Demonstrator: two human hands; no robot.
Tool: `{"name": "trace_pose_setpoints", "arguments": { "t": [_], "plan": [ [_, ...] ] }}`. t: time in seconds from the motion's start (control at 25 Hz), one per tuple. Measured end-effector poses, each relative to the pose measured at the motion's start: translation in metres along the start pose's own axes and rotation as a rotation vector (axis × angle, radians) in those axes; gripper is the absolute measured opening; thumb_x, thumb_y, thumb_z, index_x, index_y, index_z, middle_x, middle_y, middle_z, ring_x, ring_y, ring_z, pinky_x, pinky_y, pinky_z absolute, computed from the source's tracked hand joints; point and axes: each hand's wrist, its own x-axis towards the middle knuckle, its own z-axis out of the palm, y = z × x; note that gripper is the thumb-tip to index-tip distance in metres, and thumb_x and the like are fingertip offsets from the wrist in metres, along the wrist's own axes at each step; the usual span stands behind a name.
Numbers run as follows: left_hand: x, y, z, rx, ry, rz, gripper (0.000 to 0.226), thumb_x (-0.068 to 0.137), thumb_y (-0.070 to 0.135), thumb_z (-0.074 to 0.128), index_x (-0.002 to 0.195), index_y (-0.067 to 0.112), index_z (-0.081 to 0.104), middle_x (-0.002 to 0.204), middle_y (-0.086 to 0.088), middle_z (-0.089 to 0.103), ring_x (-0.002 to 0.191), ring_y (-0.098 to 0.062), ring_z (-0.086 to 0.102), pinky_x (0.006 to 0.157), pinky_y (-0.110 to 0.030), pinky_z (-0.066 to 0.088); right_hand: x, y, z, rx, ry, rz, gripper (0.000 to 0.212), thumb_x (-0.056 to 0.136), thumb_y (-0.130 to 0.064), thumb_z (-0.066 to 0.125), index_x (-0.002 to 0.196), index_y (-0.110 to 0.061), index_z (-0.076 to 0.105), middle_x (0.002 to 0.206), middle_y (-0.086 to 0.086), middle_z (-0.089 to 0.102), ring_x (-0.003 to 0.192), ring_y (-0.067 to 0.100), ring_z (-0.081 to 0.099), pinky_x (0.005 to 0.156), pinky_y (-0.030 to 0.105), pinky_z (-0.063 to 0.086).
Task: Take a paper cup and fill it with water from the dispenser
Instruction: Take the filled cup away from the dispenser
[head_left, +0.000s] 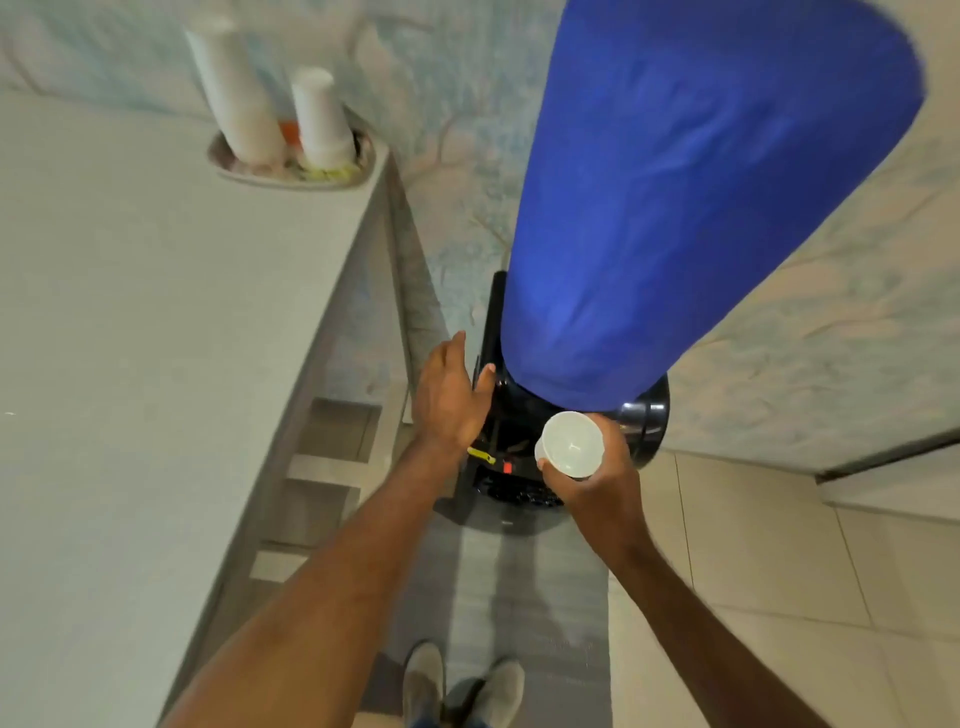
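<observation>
A white paper cup (570, 443) sits upright in my right hand (597, 478), mouth up, with nothing visible inside. It is held just in front of the black water dispenser (644, 421), whose bottle wears a blue cover (691, 197). My left hand (452, 400) rests flat against the dispenser's upper left edge, fingers together, holding nothing. A yellow tap lever (480, 453) and a small red part (507, 467) show between my two hands, above the dark drip tray (511, 491).
A pale counter (156, 312) runs along the left. At its far corner a tray (291, 171) holds two stacks of white cups (234, 93). Tiled floor (779, 571) lies to the right, and my shoes (462, 686) stand in front of the dispenser.
</observation>
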Motion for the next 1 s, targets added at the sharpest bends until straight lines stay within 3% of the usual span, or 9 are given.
{"name": "trace_pose_setpoints", "arguments": {
  "t": [0.16, 0.32, 0.44, 0.56, 0.76, 1.0],
  "plan": [
    [-0.004, 0.004, -0.075, 0.131, 0.102, 0.131, 0.064, 0.105, 0.038, 0.06, 0.159, 0.012, 0.038, 0.161, -0.015, 0.047, 0.146, -0.036, 0.047, 0.116, -0.048, 0.043, 0.02, -0.062, 0.003, -0.023, -0.046, -0.072, 0.066, 0.073, -0.024, 0.092, 0.123, -0.031, 0.048, 0.119, -0.006, 0.058, 0.107, 0.013, 0.056, 0.091, 0.033, 0.053],
    [-0.009, -0.014, -0.15, 0.241, 0.211, 0.177, 0.063, 0.106, 0.043, 0.057, 0.158, 0.012, 0.04, 0.161, -0.014, 0.047, 0.147, -0.033, 0.049, 0.121, -0.046, 0.043, 0.039, -0.127, 0.024, -0.035, -0.108, -0.156, 0.068, 0.075, -0.029, 0.089, 0.13, -0.027, 0.05, 0.122, -0.005, 0.057, 0.109, 0.016, 0.053, 0.081, 0.025, 0.044],
    [-0.014, -0.034, -0.198, 0.275, 0.287, 0.123, 0.064, 0.107, 0.045, 0.054, 0.16, 0.013, 0.038, 0.165, -0.012, 0.044, 0.151, -0.032, 0.045, 0.123, -0.045, 0.038, 0.049, -0.172, 0.056, -0.02, -0.156, -0.226, 0.066, 0.074, -0.027, 0.09, 0.128, -0.026, 0.052, 0.119, -0.004, 0.059, 0.107, 0.017, 0.055, 0.077, 0.024, 0.045],
    [-0.023, -0.052, -0.234, 0.284, 0.332, 0.046, 0.065, 0.108, 0.048, 0.05, 0.162, 0.017, 0.034, 0.169, -0.01, 0.038, 0.155, -0.03, 0.039, 0.125, -0.046, 0.035, 0.056, -0.207, 0.093, 0.015, -0.215, -0.27, 0.067, 0.071, -0.022, 0.091, 0.128, -0.021, 0.055, 0.117, -0.002, 0.061, 0.108, 0.02, 0.058, 0.084, 0.03, 0.048],
    [-0.038, -0.085, -0.266, 0.314, 0.344, -0.072, 0.066, 0.108, 0.05, 0.048, 0.163, 0.018, 0.032, 0.171, -0.009, 0.035, 0.157, -0.031, 0.037, 0.125, -0.047, 0.035, 0.054, -0.247, 0.154, 0.021, -0.387, -0.279, 0.072, 0.074, -0.021, 0.09, 0.134, -0.02, 0.052, 0.121, -0.001, 0.06, 0.11, 0.016, 0.056, 0.079, 0.019, 0.042],
    [-0.054, -0.119, -0.263, 0.358, 0.245, -0.125, 0.063, 0.111, 0.049, 0.04, 0.163, 0.016, 0.03, 0.171, -0.011, 0.033, 0.158, -0.03, 0.034, 0.129, -0.045, 0.033, 0.048, -0.248, 0.215, -0.088, -0.489, -0.245, 0.076, 0.072, -0.026, 0.09, 0.136, -0.019, 0.05, 0.126, 0.003, 0.061, 0.114, 0.02, 0.057, 0.086, 0.027, 0.045]
  ]
}}
